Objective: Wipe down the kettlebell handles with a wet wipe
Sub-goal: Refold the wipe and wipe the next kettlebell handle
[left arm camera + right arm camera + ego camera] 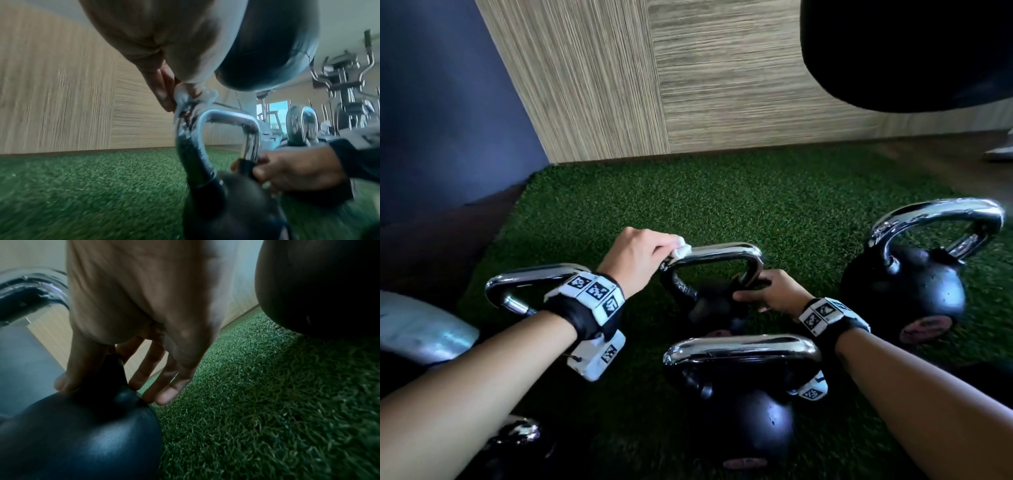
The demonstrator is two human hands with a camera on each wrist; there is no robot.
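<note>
- Four black kettlebells with shiny chrome handles stand close together on a green artificial-grass floor (722, 192), near a wood-panelled wall (688, 85).
- The left hand (635, 258) reaches to the middle kettlebell (714, 305), the one furthest forward in the cluster. Its fingers (162, 91) are clenched around a bunched white wet wipe (681, 249), pressing it against the left top corner of that kettlebell's handle (722, 251).
- The right hand (774, 291) steadies the same kettlebell: its fingers (164, 374) grasp the foot of the handle's right side, where the chrome meets the black ball.
- The step in hand appears to be wiping this handle (the wipe sits at one end of the top bar).
- A likely next move is dragging the wipe along the bar and down both sides, keeping the wipe wrapped around the metal while the right hand stops the weight from tipping.
- Another kettlebell (743, 394) sits nearest the viewer, one (907, 287) to the right, and one (530, 277) to the left; whether they are already wiped cannot be told.
</note>
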